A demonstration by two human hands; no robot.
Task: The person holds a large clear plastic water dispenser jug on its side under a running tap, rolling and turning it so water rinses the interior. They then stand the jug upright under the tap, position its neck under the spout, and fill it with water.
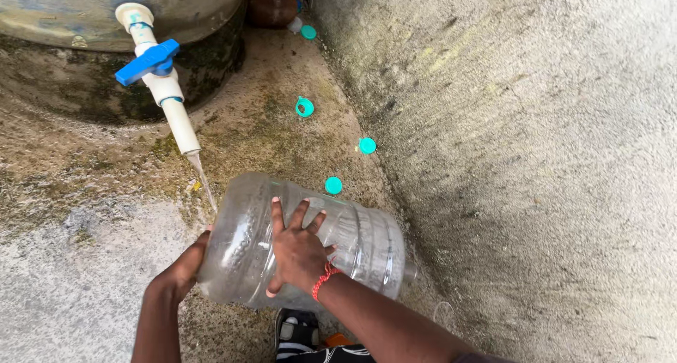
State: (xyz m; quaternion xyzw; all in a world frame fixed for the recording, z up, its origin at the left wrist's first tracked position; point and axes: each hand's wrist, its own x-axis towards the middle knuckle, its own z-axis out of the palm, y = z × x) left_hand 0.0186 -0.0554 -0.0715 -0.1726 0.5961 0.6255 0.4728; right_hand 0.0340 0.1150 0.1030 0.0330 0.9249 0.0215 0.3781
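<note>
Large clear plastic water jug [310,239] lies tipped on its side, held just off the concrete floor [70,292], long axis running from lower left to right: the base end faces left toward the tap, the narrow neck end points right toward the rough concrete wall [536,158]. Right hand [300,253] lies flat on the upper flank of the jug, fingers [277,215] spread wide and pointing away from the person, palm pressed to the ribbed plastic; open, not wrapped round anything, a red cord at the wrist. Left hand [185,264] comes in from below left and cups the base end of the jug; its fingers are hidden behind the bottle, so how far they curl cannot be told, but it bears on the jug. Both hands touch the jug, the left nearer the tap. White plastic tap pipe [173,102] with a blue lever handle [148,61] slants down from a big dark tank [84,10] at upper left; a thin stream of water [204,183] falls from its mouth and lands right at the jug's left end, beside the left hand. Several teal bottle caps [333,185] lie scattered on the mossy floor beyond the jug, along the foot of the wall. A sandalled foot [296,331] shows below the jug.
</note>
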